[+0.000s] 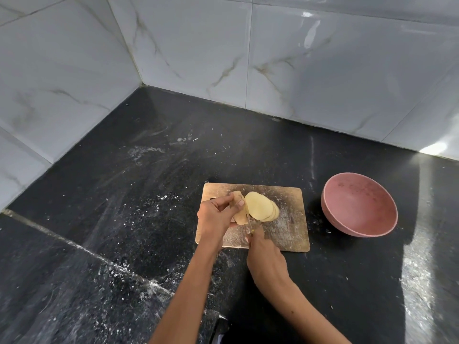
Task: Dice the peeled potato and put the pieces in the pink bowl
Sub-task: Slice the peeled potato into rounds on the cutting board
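Black stone, streaked with pale dust and crumbs, makes up the counter [139,219], which runs back into a corner of grey-veined white wall tiles [298,70]. On the counter lies a worn wooden board [290,219], its long side toward the person, and on the board is the peeled potato, partly cut. The uncut part of the potato [238,214] sits at the left of the board under the left hand [216,214], whose fingers curl over it and whose thumb presses its cut end, so the hand grips it. Just to the right, a fan of thin round slices [260,206] leans over, each one overlapping the next, the lowest ones resting on the board. Between the uncut part and the slices stands the knife [248,220]; its thin blade runs from the potato toward the person, edge down, and only a narrow strip of it shows. The right hand [267,259] comes in from below, closed round the knife's handle, which is hidden inside the fist, with the forefinger stretched toward the blade. Both bare forearms reach up from the bottom edge. The pink bowl [360,204] stands on the counter to the right of the board, near it but not touching, tipped slightly toward the camera; no potato pieces show inside it, only faint specks on its inner wall
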The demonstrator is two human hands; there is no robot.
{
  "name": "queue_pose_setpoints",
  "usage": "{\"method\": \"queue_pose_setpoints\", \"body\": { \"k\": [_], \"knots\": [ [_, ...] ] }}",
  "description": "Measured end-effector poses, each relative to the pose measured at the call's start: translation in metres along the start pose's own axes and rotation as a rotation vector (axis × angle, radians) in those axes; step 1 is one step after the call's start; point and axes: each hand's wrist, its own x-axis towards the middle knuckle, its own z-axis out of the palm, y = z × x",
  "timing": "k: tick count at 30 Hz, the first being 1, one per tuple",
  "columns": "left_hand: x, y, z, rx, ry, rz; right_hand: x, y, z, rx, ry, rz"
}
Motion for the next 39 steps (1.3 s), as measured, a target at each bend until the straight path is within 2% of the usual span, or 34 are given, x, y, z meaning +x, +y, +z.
{"method": "queue_pose_setpoints", "body": {
  "k": [11, 19, 30, 39],
  "knots": [
    [0.001, -0.001, 0.000, 0.033, 0.012, 0.029, 0.012, -0.001, 0.002, -0.010, 0.018, -0.028],
    [0.003, -0.002, -0.003, 0.190, -0.036, 0.098, 0.016, -0.001, -0.007, 0.050, -0.004, -0.028],
    [0.010, -0.011, 0.017, 0.175, 0.027, 0.144, 0.016, 0.012, -0.017, 0.163, -0.004, -0.033],
    [0.012, -0.015, 0.017, 0.107, 0.067, 0.087, 0.007, 0.012, -0.007, 0.227, 0.074, -0.111]
  ]
}}
